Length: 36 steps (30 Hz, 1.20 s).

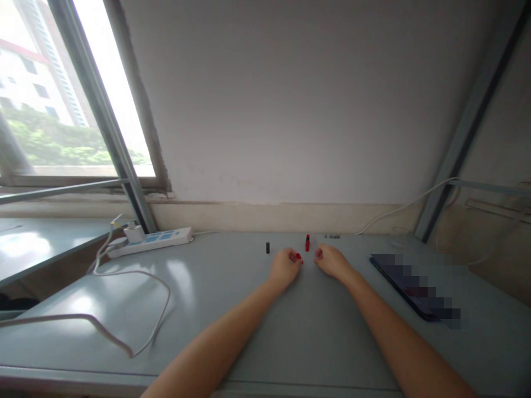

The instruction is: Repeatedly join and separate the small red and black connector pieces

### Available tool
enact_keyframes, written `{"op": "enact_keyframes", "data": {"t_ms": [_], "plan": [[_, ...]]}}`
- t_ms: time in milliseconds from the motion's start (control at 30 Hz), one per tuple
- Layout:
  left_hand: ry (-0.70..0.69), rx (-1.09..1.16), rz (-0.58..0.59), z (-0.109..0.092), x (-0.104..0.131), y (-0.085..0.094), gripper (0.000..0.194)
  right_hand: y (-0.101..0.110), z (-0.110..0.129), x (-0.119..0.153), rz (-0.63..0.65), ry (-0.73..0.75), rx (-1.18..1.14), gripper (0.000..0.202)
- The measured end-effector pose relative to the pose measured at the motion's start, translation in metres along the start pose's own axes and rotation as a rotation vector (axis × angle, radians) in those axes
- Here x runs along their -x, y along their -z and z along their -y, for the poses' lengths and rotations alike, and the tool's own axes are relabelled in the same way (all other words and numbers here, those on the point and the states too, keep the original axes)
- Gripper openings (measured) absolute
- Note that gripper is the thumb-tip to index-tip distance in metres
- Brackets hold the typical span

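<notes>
My left hand [285, 265] is closed around a small red piece [299, 258], whose kind is too small to make out. Just to its right, my right hand [331, 261] has its fingertips pinched together; whatever they hold, if anything, does not show clearly. Between and behind the hands stands a small red object with a black section [307, 244]. A short black cylinder [267, 247] is upright behind my left hand. Beyond my right hand lie several tiny metallic pieces [332, 236] in a row near the wall.
A white power strip [166, 239] with plugs lies at the back left, its cable [168, 293] looping across the grey table [315, 342]. On the right is a dark flat device [409, 284], partly pixelated. Metal posts rise at both sides, and a wall closes off the back.
</notes>
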<state>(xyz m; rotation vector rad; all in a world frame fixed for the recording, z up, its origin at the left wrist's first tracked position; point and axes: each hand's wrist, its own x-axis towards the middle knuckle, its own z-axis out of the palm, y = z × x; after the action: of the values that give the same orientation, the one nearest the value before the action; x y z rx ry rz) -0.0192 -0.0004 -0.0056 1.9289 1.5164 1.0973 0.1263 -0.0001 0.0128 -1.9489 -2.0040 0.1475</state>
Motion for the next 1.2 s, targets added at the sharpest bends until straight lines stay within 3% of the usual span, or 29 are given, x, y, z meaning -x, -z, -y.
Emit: {"op": "enact_keyframes", "data": {"t_ms": [267,667,1067,1200], "plan": [[-0.005,-0.132,0.004,-0.014,-0.019,-0.010,0.008,-0.009,-0.005,-0.002,-0.052,-0.041,-0.026,0.011],[0.056,-0.277,0.042,-0.006,-0.027,-0.029,0.011,-0.017,-0.009,-0.006,-0.049,-0.053,-0.022,0.015],[0.098,-0.330,0.025,-0.012,-0.026,-0.032,0.014,-0.022,-0.009,-0.007,-0.090,-0.066,-0.003,0.018],[0.061,-0.350,0.039,-0.015,-0.023,-0.025,0.013,-0.023,-0.009,-0.007,-0.092,-0.074,-0.013,0.019]]}}
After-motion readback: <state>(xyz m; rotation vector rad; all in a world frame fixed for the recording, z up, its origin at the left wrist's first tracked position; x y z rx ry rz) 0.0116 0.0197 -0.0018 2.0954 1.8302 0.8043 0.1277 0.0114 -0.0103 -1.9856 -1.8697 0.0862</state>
